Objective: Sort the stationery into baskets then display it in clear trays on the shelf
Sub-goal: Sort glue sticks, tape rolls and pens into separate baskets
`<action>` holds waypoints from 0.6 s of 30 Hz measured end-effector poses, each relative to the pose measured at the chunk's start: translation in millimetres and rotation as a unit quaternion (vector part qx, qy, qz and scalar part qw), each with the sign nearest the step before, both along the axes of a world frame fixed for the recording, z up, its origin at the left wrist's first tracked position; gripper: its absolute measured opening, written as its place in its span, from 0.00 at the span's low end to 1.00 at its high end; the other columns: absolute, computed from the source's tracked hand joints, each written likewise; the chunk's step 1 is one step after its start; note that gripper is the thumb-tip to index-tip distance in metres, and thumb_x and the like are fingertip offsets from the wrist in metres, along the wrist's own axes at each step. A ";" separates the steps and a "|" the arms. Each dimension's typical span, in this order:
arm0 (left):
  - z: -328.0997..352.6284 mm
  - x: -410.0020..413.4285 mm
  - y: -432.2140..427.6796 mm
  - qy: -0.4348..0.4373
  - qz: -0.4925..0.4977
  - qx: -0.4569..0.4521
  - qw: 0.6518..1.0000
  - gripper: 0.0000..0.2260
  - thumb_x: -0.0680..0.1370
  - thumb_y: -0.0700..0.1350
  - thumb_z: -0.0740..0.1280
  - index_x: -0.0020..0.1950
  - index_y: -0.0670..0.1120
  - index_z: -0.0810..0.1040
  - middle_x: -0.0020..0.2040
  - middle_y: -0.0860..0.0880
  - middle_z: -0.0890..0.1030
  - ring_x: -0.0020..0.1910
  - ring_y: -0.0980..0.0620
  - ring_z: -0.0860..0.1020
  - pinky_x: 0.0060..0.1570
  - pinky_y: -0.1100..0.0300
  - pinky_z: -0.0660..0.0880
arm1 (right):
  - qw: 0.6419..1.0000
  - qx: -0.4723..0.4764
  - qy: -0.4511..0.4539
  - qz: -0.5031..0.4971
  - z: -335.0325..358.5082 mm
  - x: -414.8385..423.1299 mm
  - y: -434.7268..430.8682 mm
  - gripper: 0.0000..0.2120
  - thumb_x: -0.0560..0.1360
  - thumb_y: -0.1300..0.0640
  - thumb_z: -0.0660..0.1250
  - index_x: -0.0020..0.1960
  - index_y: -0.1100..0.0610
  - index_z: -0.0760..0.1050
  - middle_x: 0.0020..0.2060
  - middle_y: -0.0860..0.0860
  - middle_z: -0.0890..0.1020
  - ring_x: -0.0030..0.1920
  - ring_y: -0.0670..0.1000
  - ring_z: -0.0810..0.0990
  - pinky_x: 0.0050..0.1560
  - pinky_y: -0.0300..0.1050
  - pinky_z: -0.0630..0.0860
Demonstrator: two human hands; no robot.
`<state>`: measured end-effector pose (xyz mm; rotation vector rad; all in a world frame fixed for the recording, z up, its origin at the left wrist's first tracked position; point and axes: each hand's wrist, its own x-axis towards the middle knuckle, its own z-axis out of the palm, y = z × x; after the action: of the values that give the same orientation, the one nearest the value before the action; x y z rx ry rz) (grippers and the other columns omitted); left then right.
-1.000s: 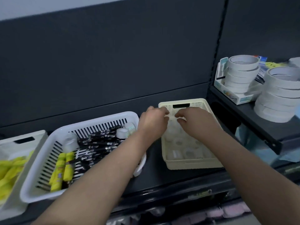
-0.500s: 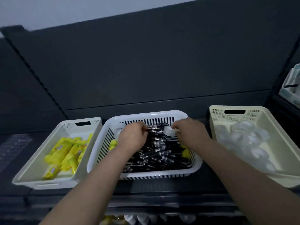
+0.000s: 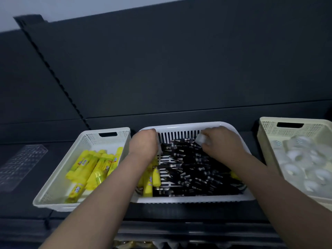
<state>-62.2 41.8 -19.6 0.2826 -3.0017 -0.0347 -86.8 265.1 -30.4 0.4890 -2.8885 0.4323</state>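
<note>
Since the last frame my right hand has pinched up a small tape roll over the pens in the white basket. My left hand curls into its far corner; I cannot tell what it holds. Still sorting: next, the roll should travel right into the cream basket.

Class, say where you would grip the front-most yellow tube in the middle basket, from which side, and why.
Likely pinch the yellow tube mid-barrel from above: it lies flat in the white basket, black pens crowding its right, top exposed.
</note>
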 end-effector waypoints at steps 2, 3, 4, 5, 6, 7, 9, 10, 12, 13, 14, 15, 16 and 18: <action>1.3 -3.9 -2.7 -0.038 -0.010 -0.042 0.998 0.09 0.75 0.36 0.62 0.53 0.43 0.77 0.52 0.43 0.81 0.52 0.42 0.79 0.42 0.55 0.71 | 0.999 -0.008 0.024 0.020 6.6 10.7 -10.3 0.13 0.72 0.53 0.63 0.56 0.48 0.77 0.45 0.49 0.81 0.51 0.52 0.74 0.39 0.44 0.70; 0.2 -5.8 -3.1 -0.051 -0.018 -0.055 0.997 0.10 0.75 0.35 0.61 0.54 0.43 0.77 0.53 0.43 0.80 0.53 0.42 0.79 0.42 0.55 0.71 | 0.999 -0.004 0.030 0.029 7.8 15.1 -14.7 0.13 0.73 0.54 0.63 0.57 0.48 0.77 0.44 0.49 0.81 0.51 0.52 0.74 0.41 0.45 0.71; -2.0 -7.9 -3.7 -0.057 -0.027 -0.063 0.996 0.11 0.75 0.34 0.61 0.56 0.42 0.76 0.55 0.43 0.78 0.54 0.42 0.78 0.43 0.55 0.71 | 0.999 -0.003 0.032 0.034 8.3 19.2 -18.5 0.14 0.73 0.54 0.64 0.58 0.48 0.77 0.45 0.49 0.81 0.51 0.51 0.74 0.43 0.45 0.73; -4.5 -10.1 -4.8 -0.060 -0.033 -0.068 0.995 0.12 0.76 0.34 0.61 0.57 0.42 0.76 0.57 0.43 0.77 0.55 0.42 0.78 0.45 0.54 0.73 | 0.999 -0.007 0.031 0.035 6.4 21.9 -20.9 0.15 0.73 0.54 0.64 0.60 0.48 0.76 0.46 0.49 0.82 0.52 0.51 0.75 0.45 0.46 0.74; -6.7 -12.7 -6.4 -0.062 -0.036 -0.071 0.995 0.13 0.76 0.34 0.61 0.59 0.41 0.75 0.58 0.43 0.75 0.56 0.42 0.77 0.47 0.53 0.74 | 0.999 -0.014 0.027 0.034 4.3 24.1 -22.5 0.15 0.74 0.54 0.64 0.61 0.48 0.76 0.48 0.49 0.82 0.53 0.51 0.76 0.46 0.46 0.74; -8.4 -15.2 -8.6 -0.066 -0.035 -0.076 0.994 0.14 0.76 0.34 0.60 0.60 0.41 0.75 0.60 0.42 0.73 0.57 0.42 0.77 0.49 0.53 0.74 | 0.999 -0.019 0.021 0.031 1.7 25.6 -23.3 0.15 0.74 0.54 0.65 0.61 0.48 0.76 0.50 0.48 0.82 0.53 0.51 0.77 0.47 0.46 0.75; -9.8 -18.2 -13.9 -0.075 -0.029 -0.085 0.993 0.15 0.76 0.34 0.61 0.63 0.40 0.74 0.61 0.42 0.72 0.59 0.42 0.75 0.52 0.54 0.74 | 1.000 -0.009 0.009 0.028 -3.1 28.1 -23.9 0.14 0.74 0.53 0.65 0.59 0.49 0.76 0.50 0.48 0.82 0.52 0.51 0.77 0.46 0.45 0.75; -10.3 -18.9 -16.3 -0.077 -0.026 -0.083 0.993 0.16 0.76 0.35 0.61 0.64 0.41 0.73 0.61 0.42 0.72 0.60 0.43 0.74 0.54 0.54 0.73 | 1.000 -0.003 0.005 0.028 -5.1 29.6 -24.1 0.13 0.74 0.53 0.65 0.59 0.49 0.76 0.50 0.48 0.82 0.52 0.50 0.77 0.45 0.44 0.74; -10.1 -16.7 -17.2 -0.078 -0.030 -0.070 0.994 0.18 0.75 0.37 0.62 0.65 0.41 0.70 0.61 0.43 0.74 0.61 0.43 0.73 0.54 0.54 0.72 | 1.000 -0.006 0.008 0.023 -6.4 31.8 -24.8 0.12 0.75 0.53 0.65 0.58 0.49 0.76 0.49 0.47 0.82 0.51 0.50 0.77 0.44 0.43 0.73; -8.8 -14.2 -15.4 -0.064 -0.037 -0.066 0.995 0.17 0.75 0.37 0.62 0.64 0.41 0.69 0.60 0.43 0.76 0.60 0.43 0.73 0.52 0.54 0.72 | 1.000 -0.013 0.013 0.018 -6.0 32.3 -25.3 0.12 0.75 0.53 0.65 0.58 0.49 0.76 0.49 0.47 0.82 0.51 0.50 0.77 0.44 0.44 0.74; -6.2 -11.4 -12.4 -0.033 -0.047 -0.069 0.996 0.15 0.75 0.37 0.62 0.61 0.41 0.69 0.58 0.44 0.77 0.58 0.43 0.74 0.49 0.54 0.73 | 0.999 -0.023 0.021 0.011 -4.7 32.8 -25.6 0.13 0.75 0.52 0.65 0.59 0.49 0.76 0.50 0.47 0.82 0.51 0.50 0.77 0.45 0.45 0.75; -2.3 -9.6 -7.8 0.010 -0.059 -0.072 0.996 0.14 0.74 0.37 0.63 0.60 0.42 0.68 0.56 0.45 0.77 0.57 0.43 0.74 0.45 0.54 0.73 | 0.999 -0.032 0.028 0.003 -3.2 33.0 -25.3 0.13 0.75 0.52 0.65 0.60 0.50 0.75 0.51 0.47 0.81 0.52 0.51 0.77 0.46 0.46 0.76; 2.4 -9.0 -2.0 0.054 -0.071 -0.066 0.994 0.13 0.74 0.38 0.63 0.59 0.42 0.68 0.55 0.45 0.77 0.56 0.44 0.73 0.41 0.54 0.71 | 0.999 -0.038 0.031 -0.004 -1.8 33.1 -24.2 0.14 0.75 0.52 0.65 0.61 0.50 0.75 0.52 0.48 0.81 0.53 0.51 0.77 0.47 0.47 0.76; 12.5 -10.1 13.7 0.099 -0.091 -0.007 0.991 0.12 0.76 0.40 0.64 0.59 0.43 0.69 0.54 0.46 0.77 0.54 0.44 0.73 0.39 0.56 0.66 | 0.999 -0.034 0.019 -0.012 -0.5 33.2 -18.5 0.15 0.76 0.52 0.64 0.63 0.49 0.74 0.53 0.47 0.81 0.54 0.51 0.77 0.47 0.46 0.75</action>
<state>-72.3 55.5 -7.1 0.0008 -2.8191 -0.0560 -53.6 246.6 -30.9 0.4449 -2.8291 0.5106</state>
